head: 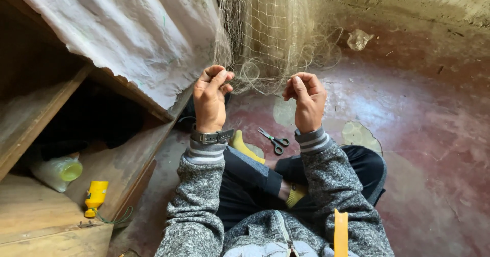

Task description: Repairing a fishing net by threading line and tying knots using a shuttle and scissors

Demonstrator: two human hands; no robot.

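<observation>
Netting [270,27], fine and pale, hangs from above against the wall and bunches on the red floor [434,134] just ahead of the seated person. Left hand [210,100] raised, fingers [220,77] curled shut, pinching a strand at the net's lower edge; grey watch [212,136] on that wrist. Right hand [304,101] level with it, fingers closed in a loose fist; whether it grips a thread cannot be told. Scissors [274,140] lie on the floor between the forearms, near the crossed legs. Wooden shelf [117,160] at left holds a plastic jar [57,172] and a yellow spool [95,196].
</observation>
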